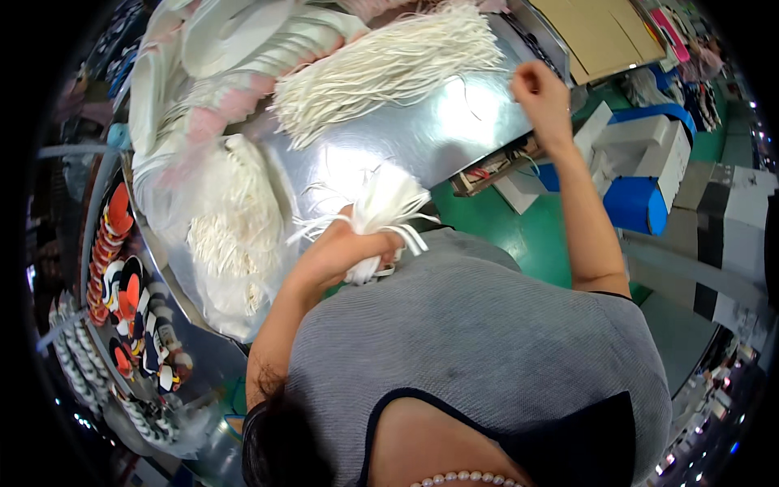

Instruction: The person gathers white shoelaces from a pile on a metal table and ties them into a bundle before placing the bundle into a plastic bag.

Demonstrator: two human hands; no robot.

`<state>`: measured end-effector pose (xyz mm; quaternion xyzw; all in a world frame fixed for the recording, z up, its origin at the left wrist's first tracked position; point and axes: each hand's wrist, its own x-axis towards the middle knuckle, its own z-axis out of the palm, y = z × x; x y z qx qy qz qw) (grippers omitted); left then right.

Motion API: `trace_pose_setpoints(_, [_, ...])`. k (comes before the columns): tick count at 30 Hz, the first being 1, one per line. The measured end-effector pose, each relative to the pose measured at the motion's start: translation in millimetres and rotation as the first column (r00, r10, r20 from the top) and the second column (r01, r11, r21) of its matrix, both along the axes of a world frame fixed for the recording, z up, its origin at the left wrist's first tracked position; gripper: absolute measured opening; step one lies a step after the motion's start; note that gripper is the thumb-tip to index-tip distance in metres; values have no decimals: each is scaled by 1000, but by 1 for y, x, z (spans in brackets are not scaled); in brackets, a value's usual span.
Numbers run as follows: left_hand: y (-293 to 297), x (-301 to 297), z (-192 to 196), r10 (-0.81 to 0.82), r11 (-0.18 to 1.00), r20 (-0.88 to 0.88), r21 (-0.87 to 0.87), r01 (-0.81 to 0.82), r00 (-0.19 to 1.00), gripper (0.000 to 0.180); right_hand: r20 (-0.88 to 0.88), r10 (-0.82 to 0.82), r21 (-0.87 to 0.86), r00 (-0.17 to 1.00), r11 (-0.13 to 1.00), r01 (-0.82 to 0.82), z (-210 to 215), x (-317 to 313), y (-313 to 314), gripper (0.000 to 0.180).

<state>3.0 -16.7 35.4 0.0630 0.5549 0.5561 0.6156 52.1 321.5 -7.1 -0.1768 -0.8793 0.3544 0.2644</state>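
My left hand (349, 247) is closed around a folded bunch of white shoelaces (388, 199), close to my body at the near table edge. Loose lace ends fan out above and below the fist. Raised over the table's right edge, my right hand (542, 93) has its fingers curled together; whether anything is pinched in them cannot be made out. Between the hands and the far side lies a large pile of white laces (389, 69) on the shiny metal table (333, 158). A clear plastic bag (239, 243) full of cream-white laces rests left of my left hand.
White and pink shoe-shaped parts (235, 49) are stacked at the far left. An open drawer (495, 170) sticks out under the table's right edge. Cardboard (600, 36) lies at the far right, above a blue-and-white bin (641, 178). Shoes (138, 316) stand on a left rack.
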Motion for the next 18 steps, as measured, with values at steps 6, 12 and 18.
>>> trace_pose_setpoints(6, [3, -8, -13, 342, 935, 156, 41, -352, 927, 14, 586, 300, -176, 753, 954, -243, -69, 61, 25, 6])
trace_pose_setpoints(12, [16, -4, -6, 405, 903, 196, 69, -425, 893, 9, 500, 171, -172, 849, 980, -96, -155, 80, 24, 12])
trace_pose_setpoints(18, [12, -7, -2, 456, 854, 246, 149, -498, 856, 8, 578, 148, -106, 803, 989, -105, -133, 73, 41, 20])
